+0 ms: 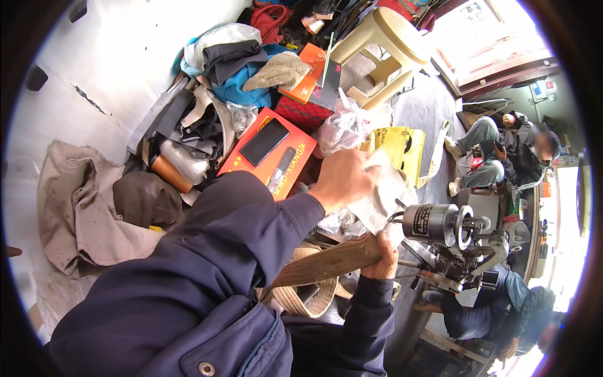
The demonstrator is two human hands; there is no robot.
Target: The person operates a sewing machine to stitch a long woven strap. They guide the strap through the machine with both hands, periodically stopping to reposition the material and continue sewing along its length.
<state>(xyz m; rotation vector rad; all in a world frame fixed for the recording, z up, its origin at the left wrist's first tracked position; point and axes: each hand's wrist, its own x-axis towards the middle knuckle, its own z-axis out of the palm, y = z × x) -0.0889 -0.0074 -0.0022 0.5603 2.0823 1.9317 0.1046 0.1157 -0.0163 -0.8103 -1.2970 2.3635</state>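
A pale grey-white piece of sheet material (375,198), cloth or thin leather, hangs at the head of a metal sewing machine (433,224). My left hand (344,179) is closed in a fist on its upper left part. Lower down, my right hand (382,256) has its fingers curled and its thumb up at the lower edge of the same piece, close under the machine head. A flat brown strip (326,261), leather or wood, runs from my right palm towards the lower left. The exact contact at the machine is partly hidden.
Left of my knee are a red box (300,138) bearing a black phone (265,142), a pile of scraps (195,129) and a beige cloth (81,213). A cream stool (383,47) stands beyond. Two people (521,151) sit right of the machine. A woven strap (323,298) lies below.
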